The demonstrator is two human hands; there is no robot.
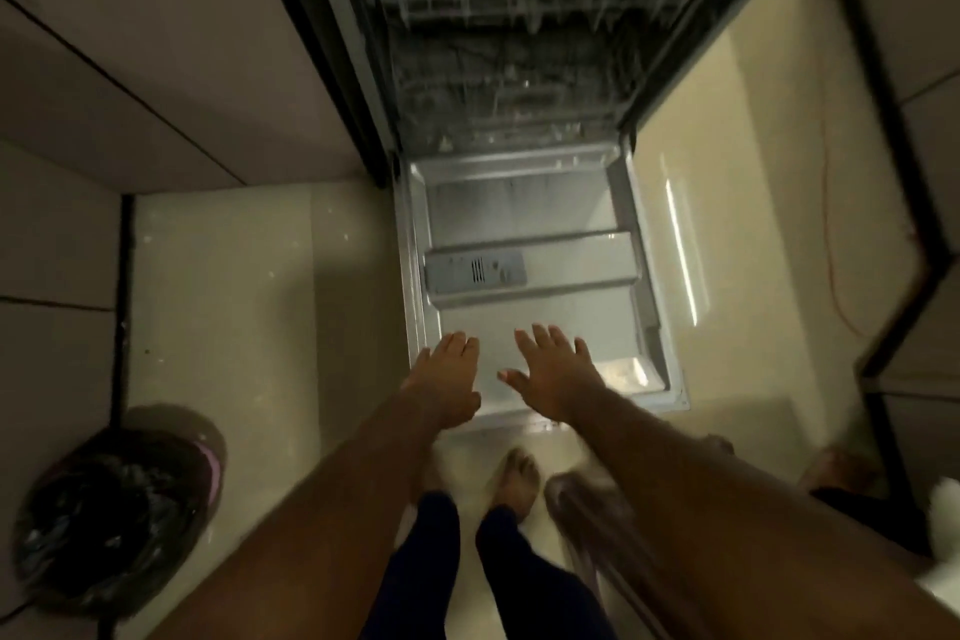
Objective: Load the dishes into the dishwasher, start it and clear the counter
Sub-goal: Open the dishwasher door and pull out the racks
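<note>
The dishwasher door (524,203) is lying fully open and flat with its inner face turned up, and the person is holding both bare arms out over its near edge. The left hand (447,379) is hovering over the door's near left part, fingers straight and close together, gripping nothing. The right hand (550,374) is spreading its fingers over the near middle of the door, also empty. Whether either palm is touching the door cannot be told. The detergent dispenser (475,271) is sitting across the middle of the door, beyond the fingertips. Past the door's hinge, the wire racks (519,16) are sitting inside the dark tub, too blurred to tell what they are carrying. Left of the door, nearer the person, a bin (210,463) lined with a black bag is standing on the tiled floor (234,301). A bare foot (514,476) is standing just short of the door's near edge. A thin orange cord (831,276) is trailing right of the door.
</note>
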